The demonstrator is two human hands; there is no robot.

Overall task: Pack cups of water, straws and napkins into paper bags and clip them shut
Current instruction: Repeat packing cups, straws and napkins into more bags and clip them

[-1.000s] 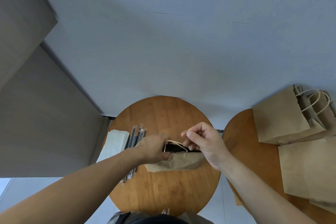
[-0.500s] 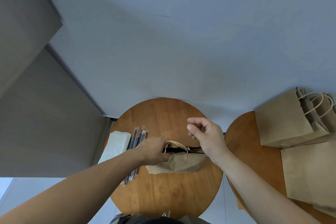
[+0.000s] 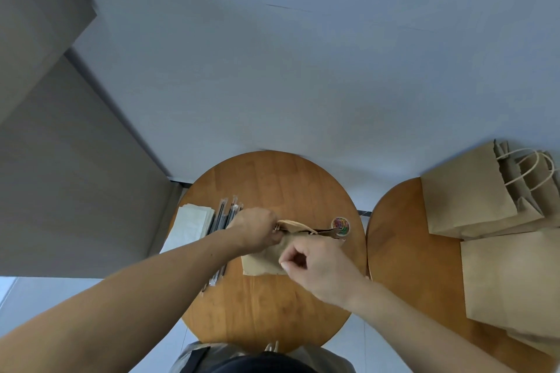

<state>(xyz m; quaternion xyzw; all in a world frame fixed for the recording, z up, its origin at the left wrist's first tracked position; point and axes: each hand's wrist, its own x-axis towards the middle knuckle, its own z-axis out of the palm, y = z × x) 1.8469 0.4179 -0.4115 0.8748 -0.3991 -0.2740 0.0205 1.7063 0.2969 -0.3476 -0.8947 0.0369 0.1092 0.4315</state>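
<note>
bare tabletop (image 3: 272, 182) beyond the bag (image 3: 260, 262); straws (image 3: 224, 218) crowd its left, clip tub (image 3: 340, 225) its right.

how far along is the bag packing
Looks done: bags lie on the right table; contents hidden. In hand: left hand grips the middle bag at its top, right hand curled beside it. Left: no clip visible on it; clips, straws and napkins lie ready.

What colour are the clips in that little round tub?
Mixed: pink, yellow and green clips, best seen in the head view.
</note>
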